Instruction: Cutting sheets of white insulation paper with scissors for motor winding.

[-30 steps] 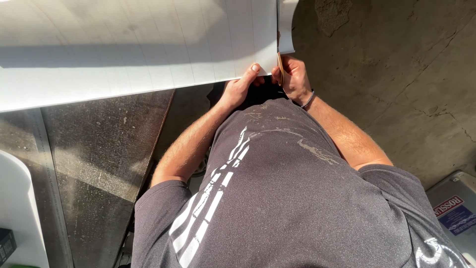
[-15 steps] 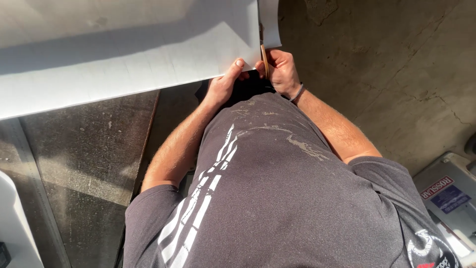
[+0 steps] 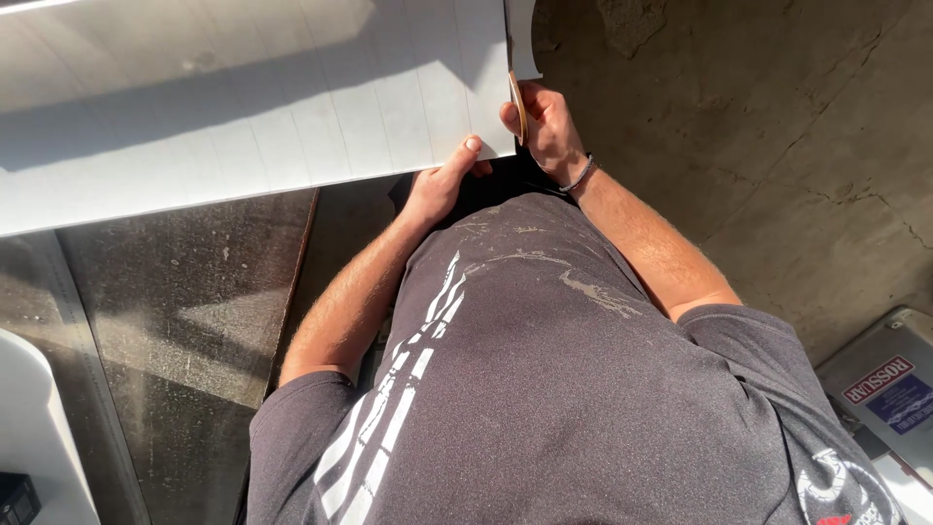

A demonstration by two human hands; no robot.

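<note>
Looking down past our chest, we see the large white lined sheet [image 3: 243, 107] spread across the upper left, its near right corner over the dark floor. Our left hand [image 3: 442, 185] pinches that corner, thumb on top, fingers curled beneath. Our right hand [image 3: 546, 126] is closed around a thin tan blade-like tool [image 3: 518, 102] set against the sheet's right edge. We judge the sheet light, thin and floppy, apt to crease or tear, so we hold it close beside the tool, near the edge
</note>
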